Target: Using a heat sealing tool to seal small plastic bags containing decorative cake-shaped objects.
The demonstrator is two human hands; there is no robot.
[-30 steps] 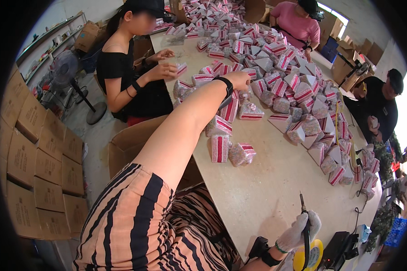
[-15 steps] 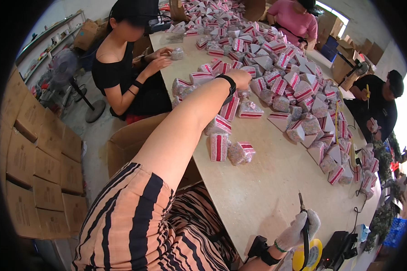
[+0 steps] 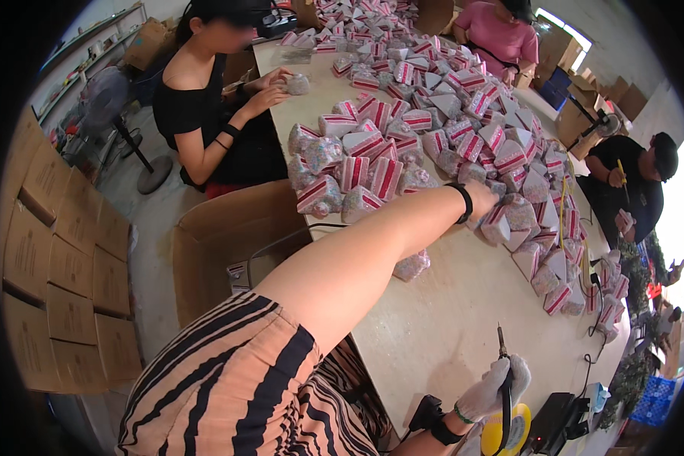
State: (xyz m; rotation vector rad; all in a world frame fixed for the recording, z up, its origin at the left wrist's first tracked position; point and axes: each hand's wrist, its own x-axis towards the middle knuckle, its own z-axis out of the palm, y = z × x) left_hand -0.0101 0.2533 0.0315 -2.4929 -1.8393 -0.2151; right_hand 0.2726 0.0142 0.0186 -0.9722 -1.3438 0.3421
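Note:
My left hand (image 3: 479,201) reaches across the table to the near edge of a large heap of wrapped cake-slice-shaped pieces (image 3: 509,155), white-grey with pink-red stripes. It touches the heap beside a pale wedge (image 3: 495,226); its fingers are mostly hidden, so their grip cannot be made out. My right hand (image 3: 495,384), in a white knitted glove, holds a soldering iron (image 3: 502,351) upright near the front edge, tip up. Under my left forearm a wrapped piece (image 3: 413,264) shows in part. Left of the forearm lies a smaller group of pieces (image 3: 354,173).
A yellow round object (image 3: 515,430) and a black device (image 3: 551,422) with a cord are by my right hand. An open carton (image 3: 205,235) stands left of the table (image 3: 403,342). Stacked cartons (image 3: 76,258) and a fan (image 3: 106,106) are farther left. Co-workers (image 3: 197,99) sit around the table.
My left hand has moved right, from the left group of pieces to the main heap's near edge. My right hand still holds the soldering iron in nearly the same place.

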